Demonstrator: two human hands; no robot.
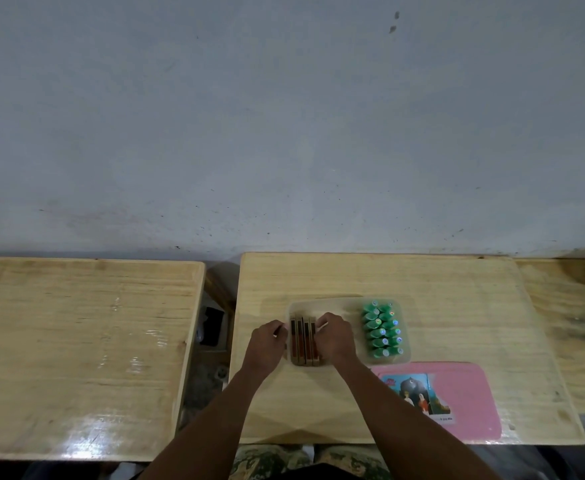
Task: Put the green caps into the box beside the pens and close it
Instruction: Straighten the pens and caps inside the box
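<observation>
While both hands, left hand (267, 341) and right hand (332, 336), fingers curled on the pens (304, 341), green caps (383, 330) at centre right look light, rigid; pinch their sides.

Both hands, left (266, 344) and right (332, 337), forward, fingers curled, close together

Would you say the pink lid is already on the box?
No, the pink lid lies flat on the table, near the open clear box.
</observation>
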